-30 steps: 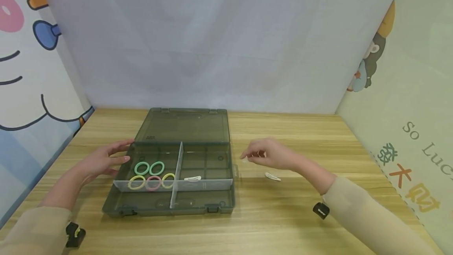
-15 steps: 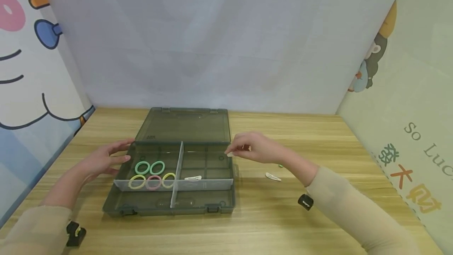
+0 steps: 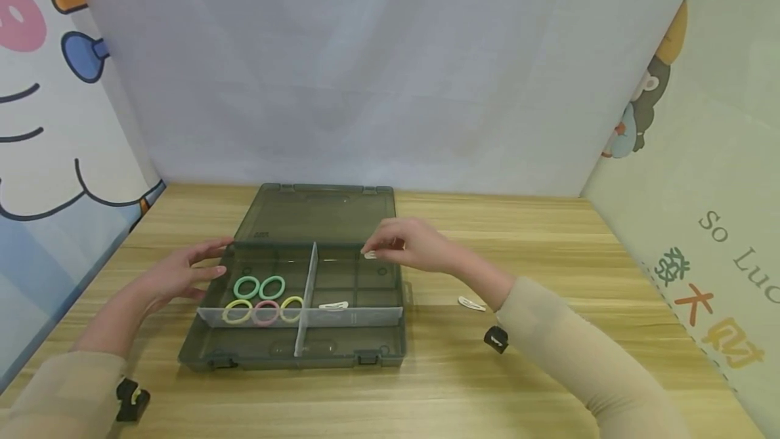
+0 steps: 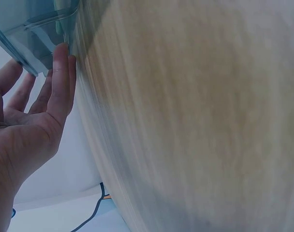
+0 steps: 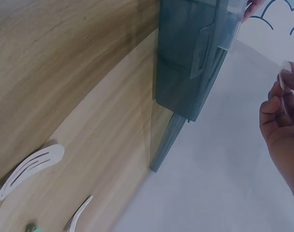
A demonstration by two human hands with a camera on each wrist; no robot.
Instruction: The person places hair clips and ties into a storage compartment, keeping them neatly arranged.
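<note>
In the head view my right hand [image 3: 411, 242] pinches a small white hair clip [image 3: 370, 255] between thumb and fingertips, above the back right compartment of an open dark translucent divided box [image 3: 350, 360]. The right wrist view shows the same pinched clip [image 5: 283, 72] edge-on. Another white clip [image 3: 333, 306] lies in that compartment, by the divider. My left hand [image 3: 173, 275] touches the box's left side, its fingers [image 4: 61, 79] nearly straight against the wall. Green hair ties [image 3: 271, 278], yellow ones and a pink hair tie [image 3: 265, 322] lie in the back left compartment.
A white hair clip [image 3: 472, 303] lies on the wooden table right of the box. The right wrist view shows another clip [image 5: 79, 212] and part of a green item [image 5: 32, 227]. The box lid [image 3: 317, 212] lies folded back toward the white cloth backdrop [image 3: 365, 73].
My right hand has moved left with the pinched hair clip, from the table beside the box to over the back right compartment. The left hand has stayed at the box's side.
</note>
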